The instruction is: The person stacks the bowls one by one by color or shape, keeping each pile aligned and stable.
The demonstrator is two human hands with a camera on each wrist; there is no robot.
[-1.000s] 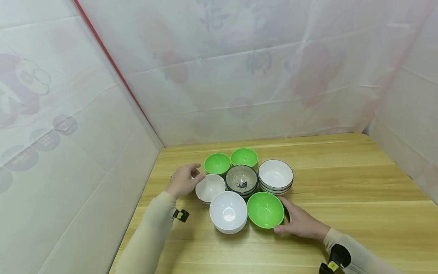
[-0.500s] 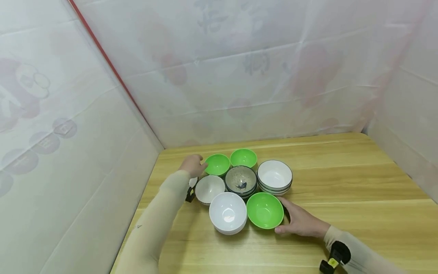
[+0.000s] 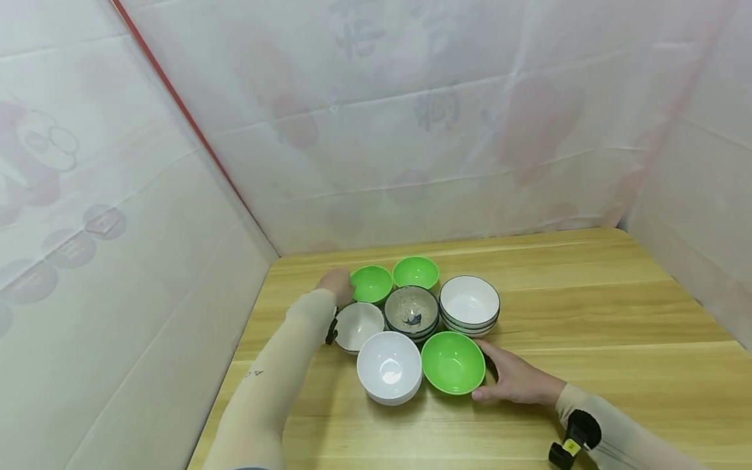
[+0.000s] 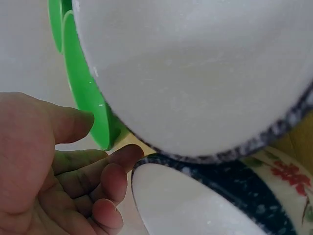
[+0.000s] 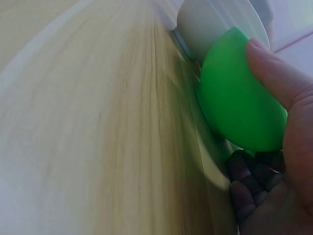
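Several bowls stand bunched together on the wooden table (image 3: 587, 307). My left hand (image 3: 337, 284) reaches to the far left of the bunch, its fingers loosely curled beside the small green bowl (image 3: 371, 284). In the left wrist view the left hand (image 4: 93, 161) has one finger at the green bowl's rim (image 4: 83, 98), next to a white bowl (image 4: 195, 73) and a blue-rimmed patterned bowl (image 4: 205, 205). My right hand (image 3: 510, 378) cups the right side of the large green bowl (image 3: 453, 362). The thumb (image 5: 269, 68) lies on the large green bowl's wall (image 5: 230, 107), with the other fingers curled at its base.
Also in the bunch are a plain white bowl (image 3: 389, 365), a small white bowl (image 3: 360, 324), a dark speckled bowl (image 3: 411, 309), a stack of dark-rimmed white bowls (image 3: 469, 304) and a second small green bowl (image 3: 416, 272). White sheeting walls (image 3: 147, 228) close in the left, back and right.
My left hand has moved away from the small white bowl, further back, to the left side of the small green bowl. My right hand has stayed against the large green bowl.
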